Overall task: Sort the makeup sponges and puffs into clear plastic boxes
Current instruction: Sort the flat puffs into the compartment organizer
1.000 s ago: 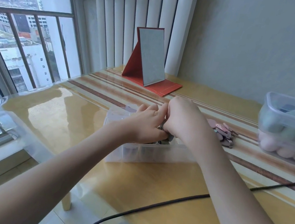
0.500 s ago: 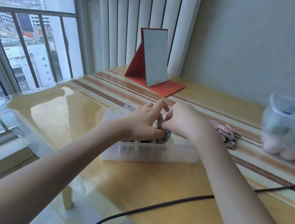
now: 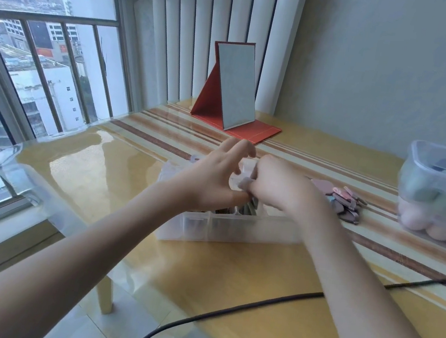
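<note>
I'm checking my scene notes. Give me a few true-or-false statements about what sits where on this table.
1. The mirror stands upright beyond the divided box. True.
2. The loose puffs lie left of the divided box. False: they lie to its right.
3. The lidded box holds egg-shaped sponges. True.
4. Both hands rest flat on the table. False: the left hand and right hand work over the divided box.
</note>
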Action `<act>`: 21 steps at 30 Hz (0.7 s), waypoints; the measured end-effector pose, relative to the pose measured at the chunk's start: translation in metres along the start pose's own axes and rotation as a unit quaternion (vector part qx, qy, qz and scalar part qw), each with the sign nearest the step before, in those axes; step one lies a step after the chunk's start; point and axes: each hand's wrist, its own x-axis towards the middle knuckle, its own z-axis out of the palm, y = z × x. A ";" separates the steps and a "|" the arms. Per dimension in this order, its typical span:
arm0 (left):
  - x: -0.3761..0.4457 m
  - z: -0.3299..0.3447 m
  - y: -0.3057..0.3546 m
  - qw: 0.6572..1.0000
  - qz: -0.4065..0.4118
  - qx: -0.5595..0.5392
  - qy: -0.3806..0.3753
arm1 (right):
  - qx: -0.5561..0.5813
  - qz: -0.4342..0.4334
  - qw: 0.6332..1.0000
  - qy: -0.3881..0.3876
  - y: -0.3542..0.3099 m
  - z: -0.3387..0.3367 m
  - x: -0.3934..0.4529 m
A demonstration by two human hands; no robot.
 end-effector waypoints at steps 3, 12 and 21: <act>0.000 -0.005 -0.004 0.996 -0.052 0.039 -0.059 | -0.014 -0.016 0.990 -0.137 0.011 -0.016 -0.006; -0.003 0.001 -0.003 0.997 -0.055 0.051 -0.021 | -0.075 0.037 0.995 -0.046 -0.009 0.021 0.013; -0.001 0.002 -0.009 0.996 -0.042 0.073 -0.020 | 0.049 0.021 0.996 0.072 0.004 0.026 -0.018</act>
